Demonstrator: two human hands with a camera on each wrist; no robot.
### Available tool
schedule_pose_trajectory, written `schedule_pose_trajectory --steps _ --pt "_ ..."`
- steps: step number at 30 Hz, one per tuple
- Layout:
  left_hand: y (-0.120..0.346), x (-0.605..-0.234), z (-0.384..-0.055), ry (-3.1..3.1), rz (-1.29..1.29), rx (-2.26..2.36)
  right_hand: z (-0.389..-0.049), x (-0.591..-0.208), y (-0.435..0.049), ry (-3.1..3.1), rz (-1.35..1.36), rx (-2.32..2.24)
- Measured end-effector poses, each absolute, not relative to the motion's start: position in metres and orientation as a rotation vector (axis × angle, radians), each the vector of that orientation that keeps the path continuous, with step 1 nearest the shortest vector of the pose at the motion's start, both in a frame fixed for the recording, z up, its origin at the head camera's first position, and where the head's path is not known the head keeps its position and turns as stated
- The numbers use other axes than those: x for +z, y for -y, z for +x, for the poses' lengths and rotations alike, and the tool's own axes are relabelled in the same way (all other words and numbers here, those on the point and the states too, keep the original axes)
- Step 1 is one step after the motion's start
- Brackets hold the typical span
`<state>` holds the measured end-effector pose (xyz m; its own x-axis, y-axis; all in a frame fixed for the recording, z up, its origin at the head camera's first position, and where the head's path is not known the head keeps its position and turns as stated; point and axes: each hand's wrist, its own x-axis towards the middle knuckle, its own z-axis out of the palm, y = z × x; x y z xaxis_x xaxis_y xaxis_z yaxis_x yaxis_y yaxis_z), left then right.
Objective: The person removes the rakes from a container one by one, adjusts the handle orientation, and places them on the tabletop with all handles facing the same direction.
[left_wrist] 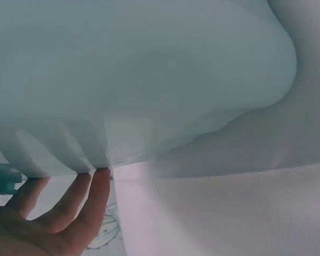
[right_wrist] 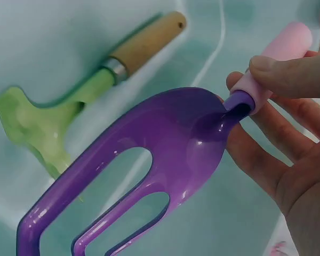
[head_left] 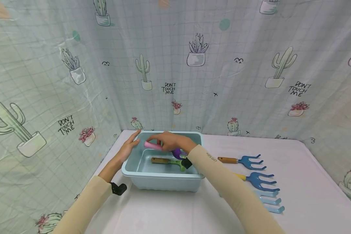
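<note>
Purple-tined and pink-handled, one rake [right_wrist: 186, 130] sits between thumb and fingers of the right hand [head_left: 171, 141], within the single pale-blue bin [head_left: 163, 175]. Its long axis runs roughly along the far edge, handle end toward the left hand [head_left: 127, 150], whose extended fingers touch the left side. One green tool [head_left: 160, 160] lies inside, nearer the front edge; three blue forks [head_left: 255, 178] occupy the desk [head_left: 307, 182] beyond the bin's right edge.

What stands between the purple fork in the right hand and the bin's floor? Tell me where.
The green tool lies on the bin's floor, partly hidden by the purple fork in the right wrist view, so it might get in the way. Nothing else visible does.
</note>
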<state>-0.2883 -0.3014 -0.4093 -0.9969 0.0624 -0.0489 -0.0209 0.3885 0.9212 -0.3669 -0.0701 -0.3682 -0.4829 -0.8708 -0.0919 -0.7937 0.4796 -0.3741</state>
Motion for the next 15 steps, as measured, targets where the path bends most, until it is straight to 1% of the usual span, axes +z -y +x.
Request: schedule_pose_trajectory --steps 3,10,12,15 --pt "0.299 -0.406 -0.288 -2.545 0.021 1.683 -0.364 -0.355 0.065 -2.456 -1.444 -0.406" --pt "0.288 -0.378 -0.274 -2.507 -0.04 1.657 -0.356 -0.325 0.054 -2.472 -1.478 -0.403" --pt "0.288 -0.377 -0.274 -2.507 -0.051 1.645 -0.354 -0.316 0.049 -2.486 -1.493 -0.38" --pt "0.291 -0.385 -0.28 -2.51 -0.056 1.646 -0.35 -0.303 0.041 -2.501 -1.511 -0.36"
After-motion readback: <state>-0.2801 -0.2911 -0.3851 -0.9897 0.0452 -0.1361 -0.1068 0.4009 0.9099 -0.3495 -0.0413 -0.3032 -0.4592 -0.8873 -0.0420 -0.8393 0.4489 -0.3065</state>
